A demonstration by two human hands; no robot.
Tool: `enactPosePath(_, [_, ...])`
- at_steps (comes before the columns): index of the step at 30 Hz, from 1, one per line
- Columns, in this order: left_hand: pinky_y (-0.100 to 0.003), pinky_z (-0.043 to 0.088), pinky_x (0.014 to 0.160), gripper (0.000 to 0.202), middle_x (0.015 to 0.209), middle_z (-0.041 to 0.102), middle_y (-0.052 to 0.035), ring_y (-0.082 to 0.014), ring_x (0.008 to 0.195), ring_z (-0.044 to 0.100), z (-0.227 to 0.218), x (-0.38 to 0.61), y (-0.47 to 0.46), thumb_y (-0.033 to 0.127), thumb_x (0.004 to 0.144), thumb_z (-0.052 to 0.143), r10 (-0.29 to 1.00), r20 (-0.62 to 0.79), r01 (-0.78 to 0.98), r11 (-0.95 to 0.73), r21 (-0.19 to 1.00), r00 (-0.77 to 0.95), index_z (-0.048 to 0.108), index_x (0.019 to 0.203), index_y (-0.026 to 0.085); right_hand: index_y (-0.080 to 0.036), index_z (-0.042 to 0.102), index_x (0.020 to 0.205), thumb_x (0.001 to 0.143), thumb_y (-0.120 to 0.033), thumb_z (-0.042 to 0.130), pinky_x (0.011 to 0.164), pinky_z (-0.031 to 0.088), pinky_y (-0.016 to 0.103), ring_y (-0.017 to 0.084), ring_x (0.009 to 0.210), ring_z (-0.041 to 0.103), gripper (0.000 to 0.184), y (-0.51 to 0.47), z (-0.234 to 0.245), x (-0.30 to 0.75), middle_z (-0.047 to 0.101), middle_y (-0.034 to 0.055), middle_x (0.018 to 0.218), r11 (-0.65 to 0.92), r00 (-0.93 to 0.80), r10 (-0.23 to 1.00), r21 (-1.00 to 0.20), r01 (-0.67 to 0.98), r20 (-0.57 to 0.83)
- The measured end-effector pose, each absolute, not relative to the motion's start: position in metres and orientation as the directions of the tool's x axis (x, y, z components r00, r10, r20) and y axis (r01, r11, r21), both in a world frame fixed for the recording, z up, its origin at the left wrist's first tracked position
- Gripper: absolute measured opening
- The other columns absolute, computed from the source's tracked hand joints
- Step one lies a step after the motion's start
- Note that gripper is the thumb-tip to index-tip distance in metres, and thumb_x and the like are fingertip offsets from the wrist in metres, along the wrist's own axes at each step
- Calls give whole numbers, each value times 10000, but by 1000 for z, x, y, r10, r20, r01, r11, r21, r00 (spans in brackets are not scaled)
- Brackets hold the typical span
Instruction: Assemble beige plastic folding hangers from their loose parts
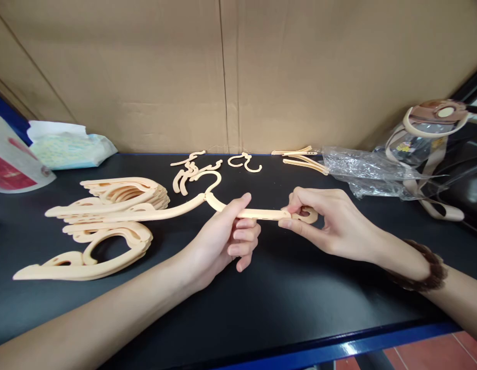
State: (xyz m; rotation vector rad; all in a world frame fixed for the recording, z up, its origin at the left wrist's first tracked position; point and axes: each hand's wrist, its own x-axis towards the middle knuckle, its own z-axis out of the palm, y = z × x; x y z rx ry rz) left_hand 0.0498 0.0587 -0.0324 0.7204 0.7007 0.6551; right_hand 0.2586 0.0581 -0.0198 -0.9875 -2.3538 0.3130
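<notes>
A cream plastic folding clothes hanger (261,214) is spread out in front of me, its hook (213,177) pointing toward the back. My left hand (223,239) is closed around its right arm, thumb on top and fingers curled beneath. At that arm's outer tip, my right hand (331,218) pinches with thumb and fingers. A small curled end piece (308,216) shows behind those fingertips, partly hidden. The hanger's left arm (177,211) reaches over toward a stack of folded hangers (118,198). Nearer to me lies another folded hanger (107,268).
Loose hooks (190,169) and two more hooks (246,162) lie at the back of the black table (261,318). Hanger arms (306,163) rest beside clear plastic bags (369,172). A bottle (423,133) stands right, a tissue pack (69,149) and cup (15,159) left.
</notes>
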Motion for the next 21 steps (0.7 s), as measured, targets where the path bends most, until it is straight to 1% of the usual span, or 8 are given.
enactPosePath(7, [-150,401,302,498,472,235,90,-42,340,175,-31,51,56,446,968,402,750,-322,-260,543,799,578,336,544,194,-201,541,776,874,-342,624,509,335,235,93,528,421,191,65,-19,260,518,-41,643,667,-533,745,-464,583,400])
enactPosePath(9, [-150,408,316,482,478,241,90,-43,346,180,-30,51,55,435,971,397,751,-327,-247,540,805,574,344,558,192,-205,572,864,877,-373,625,533,361,239,103,555,468,177,67,-20,261,544,-37,663,665,-536,747,-443,602,394])
enactPosePath(11, [-149,411,327,476,484,245,90,-43,352,182,-28,51,54,436,970,401,752,-333,-237,538,809,568,344,566,191,-211,578,1009,877,-419,626,575,398,257,125,603,519,251,70,-21,261,578,-28,698,668,-530,743,-407,622,409])
enactPosePath(13, [-148,411,334,473,491,248,90,-43,359,185,-26,51,54,447,966,412,761,-326,-241,526,815,561,344,575,189,-216,560,1105,875,-448,627,663,439,297,164,693,567,332,71,-21,261,618,-4,753,679,-502,721,-344,649,478])
enactPosePath(15, [-148,415,342,463,501,253,90,-45,367,191,-25,51,55,459,962,423,774,-315,-245,509,825,549,354,593,188,-217,576,1085,861,-452,645,796,444,370,231,872,586,332,71,-20,260,656,54,904,685,-464,658,-215,696,593])
enactPosePath(17, [-148,414,346,456,504,252,90,-46,373,190,-25,51,55,468,959,428,788,-309,-239,490,838,532,359,606,187,-216,602,1038,847,-445,662,850,421,422,286,989,556,305,71,-18,260,645,100,1037,654,-442,583,-72,753,682])
enactPosePath(19, [-147,414,348,461,505,251,90,-45,376,190,-26,52,55,478,951,445,798,-297,-228,467,854,524,354,605,187,-215,617,994,848,-430,663,804,416,417,278,904,573,264,71,-17,260,652,93,948,602,-421,558,0,798,715])
enactPosePath(21, [-147,417,354,483,507,249,90,-44,378,193,-28,52,55,512,939,456,796,-283,-213,451,867,534,348,598,187,-215,622,957,875,-407,638,741,407,387,218,694,577,210,70,-16,261,628,32,710,581,-400,590,-26,813,701])
